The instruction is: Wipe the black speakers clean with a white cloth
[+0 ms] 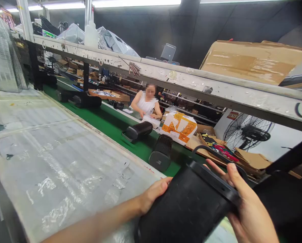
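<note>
A large black unit (pixel 189 202) with a thin curved handle at its top end is tilted between my hands at the lower right. My left hand (pixel 154 194) presses against its left side, its fingers partly hidden behind it. Around the upper right end is my right hand (pixel 247 199), thumb near the handle and other fingers behind the edge. Past it, two similar black units (pixel 161 153), (pixel 137 131) lie on the green conveyor belt (pixel 110 131).
A plastic-covered worktable (pixel 65 162) borders the belt. Overhead runs a shelf (pixel 166 72) with a cardboard box (pixel 252 62). Across the belt are a seated person (pixel 147 104), a taped white bundle (pixel 180 126) and a black fan (pixel 252 133). More black units (pixel 86 100) lie farther left.
</note>
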Available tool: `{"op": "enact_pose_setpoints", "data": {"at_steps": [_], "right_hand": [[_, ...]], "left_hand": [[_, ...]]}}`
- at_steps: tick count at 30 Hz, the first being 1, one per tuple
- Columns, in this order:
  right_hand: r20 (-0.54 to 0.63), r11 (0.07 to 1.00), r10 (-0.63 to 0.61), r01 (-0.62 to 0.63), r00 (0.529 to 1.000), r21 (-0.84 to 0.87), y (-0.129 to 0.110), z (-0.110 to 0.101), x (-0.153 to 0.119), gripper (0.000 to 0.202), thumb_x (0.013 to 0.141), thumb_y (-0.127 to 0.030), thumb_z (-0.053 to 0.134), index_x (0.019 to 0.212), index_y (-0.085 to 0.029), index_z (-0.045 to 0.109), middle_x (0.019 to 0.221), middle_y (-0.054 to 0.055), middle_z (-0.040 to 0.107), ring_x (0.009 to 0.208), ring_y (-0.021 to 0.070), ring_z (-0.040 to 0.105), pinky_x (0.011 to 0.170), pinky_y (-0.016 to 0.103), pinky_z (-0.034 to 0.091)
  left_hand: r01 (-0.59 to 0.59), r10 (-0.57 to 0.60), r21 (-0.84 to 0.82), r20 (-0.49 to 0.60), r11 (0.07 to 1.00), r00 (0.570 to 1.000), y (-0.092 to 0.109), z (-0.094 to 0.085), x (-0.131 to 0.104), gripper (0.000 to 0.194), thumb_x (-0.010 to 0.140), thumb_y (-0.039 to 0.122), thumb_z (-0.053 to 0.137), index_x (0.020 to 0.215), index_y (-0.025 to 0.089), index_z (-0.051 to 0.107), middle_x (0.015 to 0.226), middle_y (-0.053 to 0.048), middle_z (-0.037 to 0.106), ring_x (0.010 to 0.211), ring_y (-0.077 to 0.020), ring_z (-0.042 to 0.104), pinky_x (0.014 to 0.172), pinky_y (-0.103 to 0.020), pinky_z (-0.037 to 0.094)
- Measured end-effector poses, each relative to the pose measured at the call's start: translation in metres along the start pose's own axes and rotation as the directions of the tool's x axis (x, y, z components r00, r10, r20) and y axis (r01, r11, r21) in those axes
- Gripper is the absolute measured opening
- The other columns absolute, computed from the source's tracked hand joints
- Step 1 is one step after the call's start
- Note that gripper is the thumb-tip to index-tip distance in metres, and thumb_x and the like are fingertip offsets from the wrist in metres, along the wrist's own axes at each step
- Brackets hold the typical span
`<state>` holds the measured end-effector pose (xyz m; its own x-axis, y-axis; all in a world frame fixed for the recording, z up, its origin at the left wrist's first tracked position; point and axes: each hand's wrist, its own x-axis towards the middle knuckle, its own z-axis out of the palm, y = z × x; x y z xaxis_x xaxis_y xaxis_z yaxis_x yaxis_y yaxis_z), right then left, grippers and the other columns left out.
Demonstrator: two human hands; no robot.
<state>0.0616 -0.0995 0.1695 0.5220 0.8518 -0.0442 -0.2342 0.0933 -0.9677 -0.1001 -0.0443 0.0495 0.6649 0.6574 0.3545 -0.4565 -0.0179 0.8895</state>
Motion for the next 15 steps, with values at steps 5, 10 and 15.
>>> {"op": "enact_pose_setpoints", "data": {"at_steps": [5, 10, 15], "right_hand": [[-0.077, 0.988, -0.018, 0.030, 0.997, 0.151, 0.009, 0.009, 0.019, 0.036, 0.060, -0.046, 0.077, 0.061, -0.019, 0.053, 0.095, 0.011, 0.070, 0.094, 0.0274, 0.066, 0.056, 0.027, 0.057], [-0.210, 0.986, -0.099, 0.124, 0.973, 0.107, 0.034, 0.007, 0.012, 0.046, 0.079, -0.057, 0.051, 0.105, -0.019, 0.061, 0.117, 0.007, 0.063, 0.113, 0.0258, 0.056, 0.099, 0.039, 0.044], [-0.069, 0.950, -0.231, 0.209, 0.971, -0.233, 0.087, 0.000, -0.030, 0.071, 0.085, -0.063, 0.036, 0.143, -0.024, 0.027, 0.148, 0.002, 0.034, 0.136, 0.0254, 0.028, 0.113, 0.043, 0.019]], "left_hand": [[0.034, -0.028, -0.232, 0.031, 0.972, 0.999, -0.004, 0.009, -0.002, 0.074, 0.070, 0.069, 0.060, 0.119, 0.014, 0.056, 0.106, -0.013, 0.062, 0.098, -0.0256, 0.058, 0.089, -0.036, 0.042], [0.046, -0.073, -0.222, -0.116, 0.974, 0.991, -0.012, 0.009, 0.000, 0.062, 0.071, 0.066, 0.061, 0.096, 0.010, 0.063, 0.084, -0.010, 0.064, 0.074, -0.0188, 0.059, 0.072, -0.030, 0.044], [0.051, -0.080, -0.191, -0.148, 0.980, 0.986, -0.010, 0.009, -0.001, 0.058, 0.079, 0.065, 0.054, 0.098, 0.011, 0.063, 0.092, -0.010, 0.064, 0.087, -0.0233, 0.059, 0.080, -0.034, 0.044]]}}
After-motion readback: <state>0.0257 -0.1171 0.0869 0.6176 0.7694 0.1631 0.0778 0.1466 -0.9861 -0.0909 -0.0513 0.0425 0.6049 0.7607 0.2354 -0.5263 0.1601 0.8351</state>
